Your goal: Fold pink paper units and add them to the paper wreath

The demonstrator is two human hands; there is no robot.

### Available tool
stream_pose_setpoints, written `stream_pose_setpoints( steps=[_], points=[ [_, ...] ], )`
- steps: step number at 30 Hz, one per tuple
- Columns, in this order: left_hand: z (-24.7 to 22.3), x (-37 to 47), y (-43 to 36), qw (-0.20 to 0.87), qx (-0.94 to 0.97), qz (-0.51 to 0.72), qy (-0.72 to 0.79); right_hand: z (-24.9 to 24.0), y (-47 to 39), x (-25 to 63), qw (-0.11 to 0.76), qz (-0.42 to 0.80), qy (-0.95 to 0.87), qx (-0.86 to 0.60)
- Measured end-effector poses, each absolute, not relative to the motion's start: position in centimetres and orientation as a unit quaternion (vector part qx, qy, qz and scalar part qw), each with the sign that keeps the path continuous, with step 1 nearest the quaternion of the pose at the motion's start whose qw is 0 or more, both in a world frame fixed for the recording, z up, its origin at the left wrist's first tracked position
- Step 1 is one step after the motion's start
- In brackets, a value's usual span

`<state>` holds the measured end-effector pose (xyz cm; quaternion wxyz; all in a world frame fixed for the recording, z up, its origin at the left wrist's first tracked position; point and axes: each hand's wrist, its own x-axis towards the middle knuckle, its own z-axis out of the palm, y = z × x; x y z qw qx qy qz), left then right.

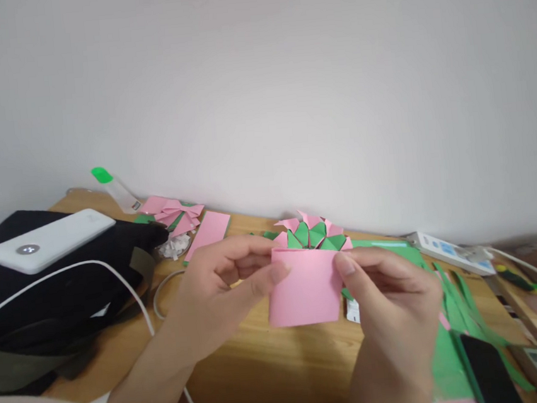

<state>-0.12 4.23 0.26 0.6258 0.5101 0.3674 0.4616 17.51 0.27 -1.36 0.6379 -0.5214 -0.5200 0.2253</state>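
A piece of pink paper [304, 291], bent over on itself, is held up above the table between both hands. My left hand [230, 294] pinches its upper left corner between thumb and fingers. At the upper right corner, my right hand [392, 303] grips the sheet the same way. Just behind the paper lies a pink and green folded paper flower [314, 232], its lower part hidden by the sheet. Farther left are a flat pink paper strip [209, 232] and a pile of folded pink and green pieces [179, 215].
On the left a white power bank [54, 240] rests on a black bag [69, 297], with white cables around. A bottle with a green cap [102, 175] leans by the wall. To the right are green paper [449, 371], a phone [488, 370] and a power strip [449, 252].
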Motion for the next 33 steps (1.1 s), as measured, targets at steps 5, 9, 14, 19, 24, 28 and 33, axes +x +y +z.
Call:
stream_pose_setpoints(
  steps=[5, 9, 14, 19, 24, 28, 33],
  points=[
    [0.8, 0.3, 4.7, 0.628, 0.476, 0.471, 0.396, -1.5, 0.3, 17.8, 0.627, 0.212, -0.548, -0.512],
    [0.9, 0.0, 4.7, 0.579, 0.520, 0.466, 0.421, -1.2, 0.4, 18.3, 0.605, 0.199, -0.579, -0.509],
    [0.3, -0.6, 5.2, 0.499, 0.654, 0.383, 0.421, 0.1, 1.1, 19.2, 0.445, 0.239, -0.708, -0.493],
    [-0.3, -0.5, 5.6, 0.534, 0.665, 0.342, 0.394, 0.3, 1.3, 19.5, 0.447, 0.214, -0.711, -0.499],
    [-0.2, -0.2, 5.9, 0.607, 0.604, 0.357, 0.372, -0.2, 1.0, 19.8, 0.489, 0.212, -0.682, -0.501],
    [-0.1, 0.2, 5.8, 0.616, 0.561, 0.401, 0.380, -0.1, 1.1, 19.9, 0.488, 0.229, -0.679, -0.498],
    [-0.4, 0.5, 5.7, 0.499, 0.650, 0.400, 0.409, 0.2, 1.5, 20.0, 0.416, 0.257, -0.723, -0.488]
  ],
)
